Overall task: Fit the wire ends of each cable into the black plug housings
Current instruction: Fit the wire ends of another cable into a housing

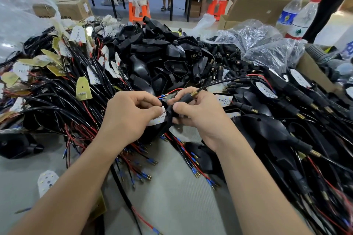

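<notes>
Carefully now: hold the black plug housing (pixel 169 115) steady at centre frame, gripped as shown in the curled fingers and thumb of the right hand (pixel 193 114), with the brass collar (pixel 194 93) poking up past the knuckles and the cable (pixel 219 82) trailing off toward the upper right. Use the left hand (pixel 131 112), closed in a thumb-and-forefinger pinch on the housing's left edge just above the small white board (pixel 159 119), purely as a brace. Feed in the wire ends (pixel 163 96), red and blue, arching just above the two thumbs, one at a time; seating not judgeable from this angle, so go by feel. Line each tip up straight with its hole before pushing, and push from close behind the tip to avoid buckling the thin lead. Probable trouble: snagging on the loose cables (pixel 63 101) at the left of the frame, or dragging in a stray lead from the bundle (pixel 191 156) just below the hands. Leave the heap of spare housings (pixel 152 55) at upper centre alone until done.
</notes>
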Motion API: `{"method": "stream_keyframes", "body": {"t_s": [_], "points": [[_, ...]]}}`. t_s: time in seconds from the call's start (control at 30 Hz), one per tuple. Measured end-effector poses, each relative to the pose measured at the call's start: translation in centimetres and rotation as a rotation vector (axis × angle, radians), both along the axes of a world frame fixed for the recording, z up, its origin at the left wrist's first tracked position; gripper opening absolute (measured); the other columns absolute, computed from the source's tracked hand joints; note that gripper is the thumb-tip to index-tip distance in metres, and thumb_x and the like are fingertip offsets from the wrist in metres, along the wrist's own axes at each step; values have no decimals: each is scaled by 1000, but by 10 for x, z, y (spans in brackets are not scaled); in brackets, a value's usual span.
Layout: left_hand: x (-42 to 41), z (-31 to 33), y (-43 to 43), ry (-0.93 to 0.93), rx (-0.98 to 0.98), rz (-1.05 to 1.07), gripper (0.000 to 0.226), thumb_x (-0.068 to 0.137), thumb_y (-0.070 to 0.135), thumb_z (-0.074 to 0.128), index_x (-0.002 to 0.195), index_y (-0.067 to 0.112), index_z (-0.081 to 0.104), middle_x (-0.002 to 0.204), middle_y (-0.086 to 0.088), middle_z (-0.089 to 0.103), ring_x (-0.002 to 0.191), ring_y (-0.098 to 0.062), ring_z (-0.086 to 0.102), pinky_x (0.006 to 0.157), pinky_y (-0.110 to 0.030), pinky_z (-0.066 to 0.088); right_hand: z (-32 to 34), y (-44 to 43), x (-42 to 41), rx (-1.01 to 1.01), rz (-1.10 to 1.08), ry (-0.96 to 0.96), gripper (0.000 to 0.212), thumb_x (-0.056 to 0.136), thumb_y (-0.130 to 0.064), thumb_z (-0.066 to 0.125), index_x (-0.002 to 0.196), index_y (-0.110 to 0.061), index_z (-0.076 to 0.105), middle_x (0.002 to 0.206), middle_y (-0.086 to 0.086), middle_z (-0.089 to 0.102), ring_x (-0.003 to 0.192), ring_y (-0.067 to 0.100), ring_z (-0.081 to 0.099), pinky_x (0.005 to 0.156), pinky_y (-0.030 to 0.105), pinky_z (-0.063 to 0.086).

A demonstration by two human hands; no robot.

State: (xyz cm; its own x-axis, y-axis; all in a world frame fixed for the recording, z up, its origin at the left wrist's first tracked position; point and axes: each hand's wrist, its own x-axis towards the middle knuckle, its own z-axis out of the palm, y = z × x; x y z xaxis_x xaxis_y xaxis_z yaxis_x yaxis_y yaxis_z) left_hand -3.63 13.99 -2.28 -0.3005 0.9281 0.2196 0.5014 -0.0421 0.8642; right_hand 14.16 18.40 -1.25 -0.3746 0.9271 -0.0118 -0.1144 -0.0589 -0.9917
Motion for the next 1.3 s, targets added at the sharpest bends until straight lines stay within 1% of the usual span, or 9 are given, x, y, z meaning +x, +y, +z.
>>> {"method": "stream_keyframes", "body": {"t_s": [0.13,0.3,0.47,0.53,0.6,0.7,0.9,1.17,1.3], "points": [[1,1,3,-102,29,-2,23,80,18,87,77,39,79,66,8,73,58,-3,64,62,-29,55,-2,1,-2,61,-45,11,34,81,25,60,81,-10,63,89,15,75,81,28,71,75,38,61],[0,2,5,-208,53,5,22,84,19,84,77,39,81,66,4,74,53,-4,58,50,-22,47,0,2,-5,158,-175,97,37,78,25,62,80,-12,64,86,13,76,83,22,73,72,28,57],[-3,-2,3,-101,133,136,24,70,45,87,92,44,78,82,12,74,73,-1,66,68,-13,50,2,0,-7,188,-190,216,39,78,21,62,78,-18,66,86,8,76,81,23,70,67,30,55],[-3,-1,3,-141,125,118,21,77,46,83,97,42,78,87,13,76,77,-1,70,70,-11,52,4,0,-7,143,-170,317,33,77,18,63,82,-15,63,89,9,75,80,22,68,63,27,53],[3,3,3,-306,70,-5,6,92,35,76,91,34,81,83,4,79,69,-10,74,61,-19,55,4,0,-6,124,-142,365,35,80,23,60,84,-12,61,89,8,74,80,20,69,68,27,55],[10,5,1,-455,1,-98,23,99,25,69,81,26,83,71,-8,75,51,-16,66,46,-23,51,5,-1,-5,108,-103,321,39,84,26,56,80,-12,64,88,8,74,82,21,69,77,33,57],[5,6,2,-489,49,-17,18,90,23,78,77,33,84,64,-2,74,47,-13,61,44,-21,47,11,1,5,-28,-8,212,33,94,19,47,99,-10,63,108,14,73,99,22,71,88,36,60],[7,3,4,-420,78,-42,36,102,19,64,83,43,82,73,-3,75,56,-14,65,50,-21,49,7,2,6,-80,-148,242,17,94,9,63,93,-8,61,83,11,74,77,21,74,71,29,63],[7,1,3,-369,120,-39,32,101,22,67,83,44,81,71,2,74,53,-10,63,49,-19,48,8,2,8,-92,-142,252,17,92,8,66,90,-8,64,87,15,74,75,24,73,70,29,62]]}}
